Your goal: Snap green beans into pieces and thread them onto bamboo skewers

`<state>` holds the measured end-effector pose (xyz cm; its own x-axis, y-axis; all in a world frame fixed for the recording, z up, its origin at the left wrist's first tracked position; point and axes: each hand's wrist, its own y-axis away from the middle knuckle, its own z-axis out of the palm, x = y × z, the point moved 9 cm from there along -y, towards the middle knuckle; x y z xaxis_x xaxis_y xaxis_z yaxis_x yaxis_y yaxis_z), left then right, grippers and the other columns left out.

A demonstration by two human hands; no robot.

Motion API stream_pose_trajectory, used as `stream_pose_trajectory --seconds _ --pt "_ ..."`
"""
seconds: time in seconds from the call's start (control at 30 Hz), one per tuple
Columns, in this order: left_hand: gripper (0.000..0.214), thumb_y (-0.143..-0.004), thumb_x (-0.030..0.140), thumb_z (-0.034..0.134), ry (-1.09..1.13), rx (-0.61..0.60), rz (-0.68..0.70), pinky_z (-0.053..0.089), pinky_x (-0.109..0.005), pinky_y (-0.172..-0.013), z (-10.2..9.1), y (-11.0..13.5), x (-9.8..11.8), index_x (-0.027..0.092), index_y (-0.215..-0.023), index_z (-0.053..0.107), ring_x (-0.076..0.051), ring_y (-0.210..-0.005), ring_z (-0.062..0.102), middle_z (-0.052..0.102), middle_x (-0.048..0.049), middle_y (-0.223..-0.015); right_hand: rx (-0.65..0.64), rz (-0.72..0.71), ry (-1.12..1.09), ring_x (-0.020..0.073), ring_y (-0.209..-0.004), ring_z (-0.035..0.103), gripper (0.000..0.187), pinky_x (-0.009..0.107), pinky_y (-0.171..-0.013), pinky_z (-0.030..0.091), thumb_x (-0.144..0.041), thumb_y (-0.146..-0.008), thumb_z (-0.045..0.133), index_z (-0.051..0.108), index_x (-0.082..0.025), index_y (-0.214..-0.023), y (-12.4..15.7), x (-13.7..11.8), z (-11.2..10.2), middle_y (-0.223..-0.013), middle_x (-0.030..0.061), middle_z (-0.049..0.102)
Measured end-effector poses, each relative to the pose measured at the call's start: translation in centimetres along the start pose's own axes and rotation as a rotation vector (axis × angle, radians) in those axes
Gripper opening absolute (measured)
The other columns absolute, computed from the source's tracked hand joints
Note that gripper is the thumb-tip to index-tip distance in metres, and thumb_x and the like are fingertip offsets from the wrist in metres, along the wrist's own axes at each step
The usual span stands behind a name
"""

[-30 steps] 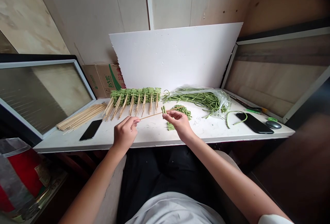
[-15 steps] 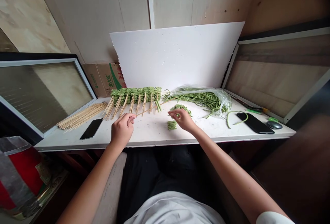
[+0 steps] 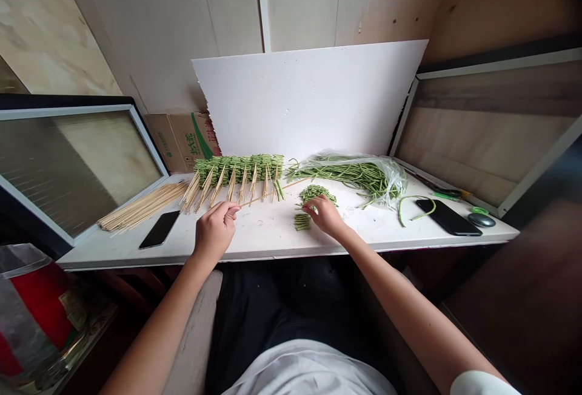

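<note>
My left hand [image 3: 217, 228] pinches the near end of a bamboo skewer [image 3: 266, 195] that slants up to the right, with a couple of green bean pieces [image 3: 279, 189] threaded on it. My right hand [image 3: 324, 213] rests with curled fingers on the small pile of cut green bean pieces [image 3: 313, 201]; whether it grips a piece is hidden. Behind them a row of finished bean skewers [image 3: 236, 173] lies on the white table [image 3: 273, 237].
Bare skewers [image 3: 143, 205] and a black phone [image 3: 160, 229] lie at the left. A plastic bag of long green beans [image 3: 359, 173] sits right of centre, with another phone [image 3: 448, 217], scissors [image 3: 450, 193] and a small round object [image 3: 482, 219] at the right. A white board [image 3: 309, 97] stands behind.
My right hand let go of the skewer and dropped to the pile of cut pieces. My left hand carried the skewer back toward the finished row.
</note>
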<state>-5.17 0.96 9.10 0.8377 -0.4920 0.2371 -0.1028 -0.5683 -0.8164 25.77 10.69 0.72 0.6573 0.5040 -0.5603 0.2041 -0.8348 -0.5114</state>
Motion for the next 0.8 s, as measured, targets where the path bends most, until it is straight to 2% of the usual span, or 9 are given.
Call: stream_pose_trajectory --seconds 0.13,0.2,0.27,0.5,0.8 --pt "0.023 -0.099 0.019 0.053 0.000 0.013 -0.015 0.048 -0.028 -0.069 -0.5 -0.2 -0.3 0.020 -0.094 0.075 -0.019 -0.072 0.069 0.075 -0.0028 -0.079 0.117 0.252 -0.695 0.0262 -0.091 0.072 0.037 0.037 -0.077 0.055 -0.054 -0.080 0.088 0.081 -0.023 -0.098 -0.7 1.7 -1.8 -0.099 0.0096 0.080" --pt "0.023 -0.099 0.020 0.053 0.007 0.018 -0.014 0.048 -0.027 -0.068 -0.7 -0.2 -0.3 0.020 -0.094 0.076 -0.018 -0.071 0.069 0.075 -0.0025 -0.078 0.141 0.326 -0.982 0.0231 -0.093 0.072 0.043 0.031 -0.072 0.055 -0.055 -0.073 0.092 0.082 -0.023 -0.100 -0.7 1.5 -2.2 -0.099 0.0077 0.079" --pt "0.023 -0.099 0.020 0.053 0.015 0.022 -0.003 0.049 -0.027 -0.068 -0.7 -0.2 0.0 0.020 -0.093 0.076 -0.018 -0.071 0.069 0.075 -0.0020 -0.077 0.130 0.350 -1.155 0.0209 -0.095 0.072 0.039 0.027 -0.071 0.055 -0.052 -0.074 0.092 0.082 -0.023 -0.098 -0.8 0.6 -2.4 -0.098 0.0066 0.079" --pt "0.022 -0.099 0.017 0.055 0.031 0.006 0.041 0.049 -0.027 -0.068 0.0 0.3 1.0 0.020 -0.093 0.075 -0.018 -0.071 0.071 0.076 -0.0013 -0.077 0.118 0.412 -1.415 0.0223 -0.115 0.074 0.022 0.027 -0.090 0.061 -0.037 -0.080 0.091 0.080 -0.023 -0.092 -0.4 -1.1 -1.9 -0.108 0.0059 0.081" --pt "0.022 -0.099 0.018 0.055 0.023 -0.002 0.026 0.048 -0.028 -0.067 0.0 0.2 0.8 0.021 -0.092 0.076 -0.019 -0.070 0.070 0.075 -0.0014 -0.076 0.134 0.440 -1.447 0.0205 -0.116 0.075 0.019 0.021 -0.072 0.061 -0.036 -0.085 0.088 0.077 -0.024 -0.097 -0.2 -1.4 -2.1 -0.108 0.0046 0.083"
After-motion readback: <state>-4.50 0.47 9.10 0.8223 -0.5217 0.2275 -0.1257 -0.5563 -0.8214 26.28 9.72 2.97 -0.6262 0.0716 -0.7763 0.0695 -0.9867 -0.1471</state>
